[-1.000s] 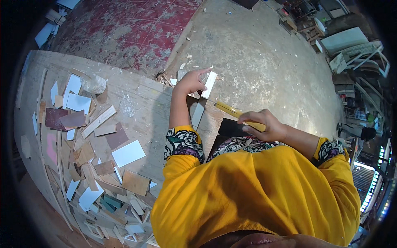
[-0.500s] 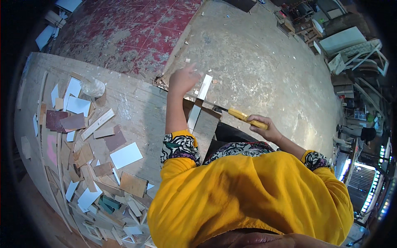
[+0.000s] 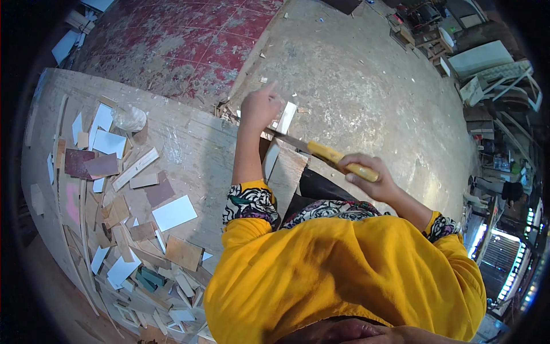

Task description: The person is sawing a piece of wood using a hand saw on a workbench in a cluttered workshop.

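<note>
My right hand [image 3: 368,176] is wrapped round the yellow handle of a saw [image 3: 327,153]. Its narrow dark blade runs left across a white strip of wood [image 3: 287,117]; teeth cannot be made out. The strip lies over the corner of the wooden worktable [image 3: 189,117], its far end sticking out past the edge. Beside that far end is my left hand [image 3: 262,107], blurred, one finger stretched out and nothing seen in it. Whether it touches the strip is unclear.
Offcuts lie on the table to my left, among them a white board [image 3: 175,214] and a brown block [image 3: 183,253]. A whitish container [image 3: 129,119] stands near the table's far edge. Wood chips dot the concrete floor [image 3: 366,97]. Furniture and frames [image 3: 484,63] crowd the far right.
My left hand has shifted slightly right, closer to the strip, and its fingers have changed pose. My right hand has moved a little right with the saw, and the blade sits at a steeper slant.
</note>
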Available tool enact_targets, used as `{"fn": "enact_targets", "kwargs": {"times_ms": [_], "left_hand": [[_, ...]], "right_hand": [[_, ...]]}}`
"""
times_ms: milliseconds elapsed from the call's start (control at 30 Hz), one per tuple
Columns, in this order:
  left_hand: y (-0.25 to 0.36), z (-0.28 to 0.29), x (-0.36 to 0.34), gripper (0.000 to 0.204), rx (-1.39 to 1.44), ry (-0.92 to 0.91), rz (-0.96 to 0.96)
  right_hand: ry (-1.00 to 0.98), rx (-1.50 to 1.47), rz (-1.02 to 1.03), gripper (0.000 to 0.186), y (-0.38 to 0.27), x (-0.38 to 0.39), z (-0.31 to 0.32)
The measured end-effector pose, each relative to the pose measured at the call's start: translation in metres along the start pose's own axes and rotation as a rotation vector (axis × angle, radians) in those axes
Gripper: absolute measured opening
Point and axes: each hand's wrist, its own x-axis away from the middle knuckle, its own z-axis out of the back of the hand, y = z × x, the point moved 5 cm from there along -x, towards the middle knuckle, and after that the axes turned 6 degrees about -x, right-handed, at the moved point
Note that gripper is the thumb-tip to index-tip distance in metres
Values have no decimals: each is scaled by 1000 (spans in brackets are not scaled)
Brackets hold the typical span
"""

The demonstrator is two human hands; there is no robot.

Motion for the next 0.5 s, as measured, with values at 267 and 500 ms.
{"fn": "enact_targets", "kwargs": {"times_ms": [267, 500], "left_hand": [[-25, 5, -4, 51, 115, 217, 33], [-15, -53, -3, 71, 29, -473, 1]], "right_hand": [[-112, 76, -54, 26, -49, -14, 1], [-136, 283, 43, 30, -63, -51, -19]]}}
